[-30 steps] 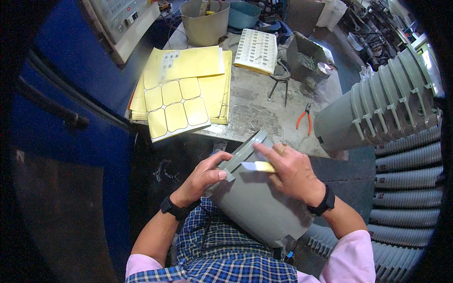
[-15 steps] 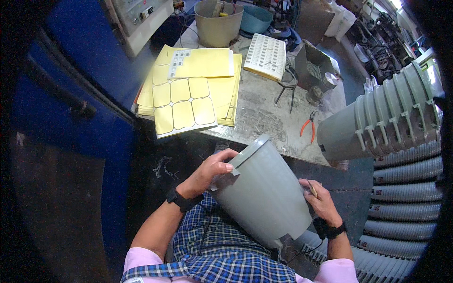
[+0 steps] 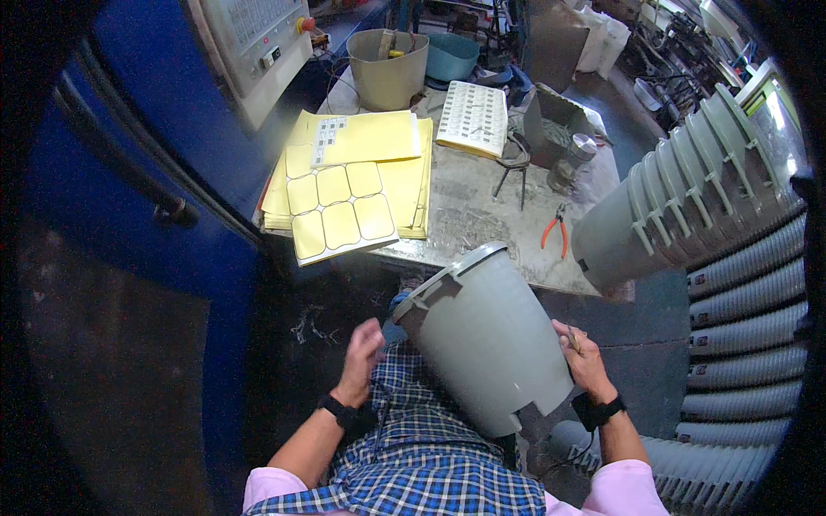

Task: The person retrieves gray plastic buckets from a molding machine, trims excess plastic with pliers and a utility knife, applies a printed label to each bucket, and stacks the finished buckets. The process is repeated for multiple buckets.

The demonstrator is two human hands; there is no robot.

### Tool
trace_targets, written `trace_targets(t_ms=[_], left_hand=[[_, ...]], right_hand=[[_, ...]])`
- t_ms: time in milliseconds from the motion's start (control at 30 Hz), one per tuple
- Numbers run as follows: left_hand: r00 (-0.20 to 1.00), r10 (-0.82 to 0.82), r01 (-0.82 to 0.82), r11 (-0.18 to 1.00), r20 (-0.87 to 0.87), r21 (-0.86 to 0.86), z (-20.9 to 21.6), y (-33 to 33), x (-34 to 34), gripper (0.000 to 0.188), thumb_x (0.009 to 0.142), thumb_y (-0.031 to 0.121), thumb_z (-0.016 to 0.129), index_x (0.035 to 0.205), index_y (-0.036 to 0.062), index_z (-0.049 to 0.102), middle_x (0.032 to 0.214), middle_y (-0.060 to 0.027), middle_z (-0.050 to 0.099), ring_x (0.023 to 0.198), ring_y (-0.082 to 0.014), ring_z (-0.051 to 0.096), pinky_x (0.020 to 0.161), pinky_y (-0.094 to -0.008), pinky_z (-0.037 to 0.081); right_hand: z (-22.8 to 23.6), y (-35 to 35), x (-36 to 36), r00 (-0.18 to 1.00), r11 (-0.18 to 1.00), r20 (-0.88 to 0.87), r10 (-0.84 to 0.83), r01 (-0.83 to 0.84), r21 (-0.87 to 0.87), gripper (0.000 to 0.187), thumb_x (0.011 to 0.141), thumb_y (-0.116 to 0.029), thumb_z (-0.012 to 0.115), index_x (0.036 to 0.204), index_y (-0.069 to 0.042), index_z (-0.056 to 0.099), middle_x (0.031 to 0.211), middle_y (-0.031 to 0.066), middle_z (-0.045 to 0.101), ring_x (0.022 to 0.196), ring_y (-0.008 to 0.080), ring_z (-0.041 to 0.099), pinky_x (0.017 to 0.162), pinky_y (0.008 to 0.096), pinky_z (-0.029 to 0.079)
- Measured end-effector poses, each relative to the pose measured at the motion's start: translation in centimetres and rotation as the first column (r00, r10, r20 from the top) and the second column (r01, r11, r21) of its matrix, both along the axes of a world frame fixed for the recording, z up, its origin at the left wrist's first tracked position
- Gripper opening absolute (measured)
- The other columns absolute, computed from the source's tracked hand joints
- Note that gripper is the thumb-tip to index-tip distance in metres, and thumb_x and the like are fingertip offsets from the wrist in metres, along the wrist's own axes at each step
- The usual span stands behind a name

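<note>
**Grey bucket held over the lap**

A grey plastic bucket [image 3: 486, 340] lies tilted across the person's lap, its rimmed mouth pointing up toward the tabletop [image 3: 482, 228] and its notched base toward the body. The right hand [image 3: 585, 361] presses against the bucket's far side and steadies it; a thin stick-like tool seems to be pinched in its fingers, though the view is too small to be sure. The left hand [image 3: 361, 348] is just beside the bucket's near side, fingers loosely curled, grasping nothing and not touching it. Both wrists wear dark bands.

Beyond the bucket, the worn tabletop carries a stack of yellow label sheets [image 3: 344, 185] with rounded labels, a white sheet of small stickers [image 3: 471, 119], orange-handled pliers [image 3: 555, 232] and a small metal can [image 3: 572, 159]. Farther back stand a tan bucket [image 3: 387, 69] and a teal tub [image 3: 452, 56]. To the right, nested rows of grey buckets [image 3: 688, 198] lie on their sides. On the left is a blue machine [image 3: 112, 172] with a pale control panel [image 3: 254, 39].
</note>
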State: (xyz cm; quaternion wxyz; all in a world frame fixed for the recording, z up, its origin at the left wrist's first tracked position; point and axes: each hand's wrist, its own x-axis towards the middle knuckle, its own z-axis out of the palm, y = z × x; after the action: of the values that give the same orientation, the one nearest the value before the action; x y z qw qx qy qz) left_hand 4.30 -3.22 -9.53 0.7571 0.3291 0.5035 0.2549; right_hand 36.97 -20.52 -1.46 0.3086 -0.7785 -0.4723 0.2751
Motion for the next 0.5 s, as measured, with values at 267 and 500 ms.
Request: trace_targets(t_ms=[267, 500], left_hand=[[0.808, -0.525, 0.573, 0.807, 0.266, -0.147, -1.2, -4.0, 3.1, 0.085, 0.086, 0.044, 0.059, 0.145, 0.0063, 0.012, 0.142, -0.0155, 0.032, 0.127, -0.0265, 0.039, 0.103, -0.0411, 0.033], [0.838, -0.523, 0.517, 0.852, 0.154, 0.078, 3.4, -3.5, 4.1, 0.087, 0.084, 0.043, 0.061, 0.145, 0.0056, 0.012, 0.140, -0.0140, 0.036, 0.124, -0.0240, 0.039, 0.103, -0.0390, 0.033]], right_hand=[[-0.5, -1.9, 0.3, 0.989, 0.991, -0.070, -0.130, 0.128, -0.028, 0.032, 0.094, -0.014, 0.046, 0.122, -0.001, 0.054, 0.118, 0.0123, 0.059, 0.110, 0.0208, 0.054, 0.094, 0.0311, 0.040], [0.5, -2.0, -0.5, 0.944, 0.971, -0.253, -0.211, 0.231, 0.053, 0.034, 0.094, -0.016, 0.045, 0.123, -0.001, 0.053, 0.117, 0.0097, 0.059, 0.104, 0.0160, 0.055, 0.092, 0.0287, 0.042]])
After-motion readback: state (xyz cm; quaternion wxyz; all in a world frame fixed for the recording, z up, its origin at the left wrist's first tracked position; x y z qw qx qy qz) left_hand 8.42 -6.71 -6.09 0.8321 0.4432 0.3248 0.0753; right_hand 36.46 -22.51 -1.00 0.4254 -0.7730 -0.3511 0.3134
